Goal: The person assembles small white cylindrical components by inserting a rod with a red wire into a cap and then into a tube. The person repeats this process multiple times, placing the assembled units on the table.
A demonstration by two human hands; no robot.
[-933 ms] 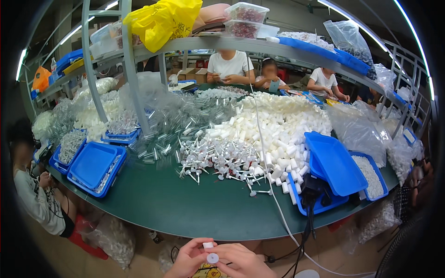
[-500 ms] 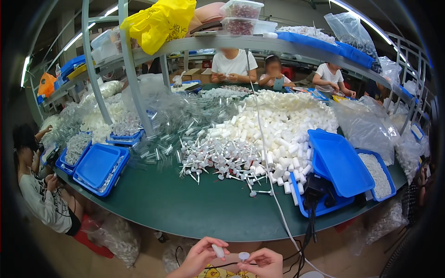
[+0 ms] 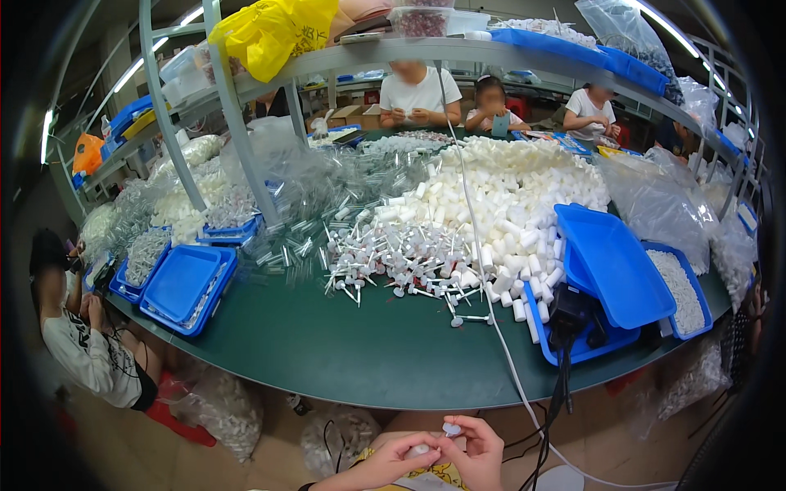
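Observation:
Below the near table edge, my left hand (image 3: pixel 396 463) is closed round a small white cylindrical piece (image 3: pixel 418 451), partly covered by the fingers. My right hand (image 3: pixel 481 455) pinches a part with a pale round disc head (image 3: pixel 451 429); its lower end is hidden by the fingers. The fingertips of both hands meet. On the green table (image 3: pixel 344 360) ahead lies a pile of white-stemmed parts with similar disc heads (image 3: pixel 401 254). Behind and to its right spreads a large heap of white cylinders (image 3: pixel 524 213).
Blue trays (image 3: pixel 614 262) stand at the right with a black device (image 3: pixel 569 309) and cables; more blue trays (image 3: pixel 184 286) sit left. A white cord (image 3: pixel 483 278) crosses the table. Clear tubes (image 3: pixel 303 237) lie left of the heap. Overhead runs a metal shelf (image 3: pixel 368 56). Several people sit around.
My hands have come together and shifted right; before, they were apart, each with its piece. The table now sits slightly higher and further right in view.

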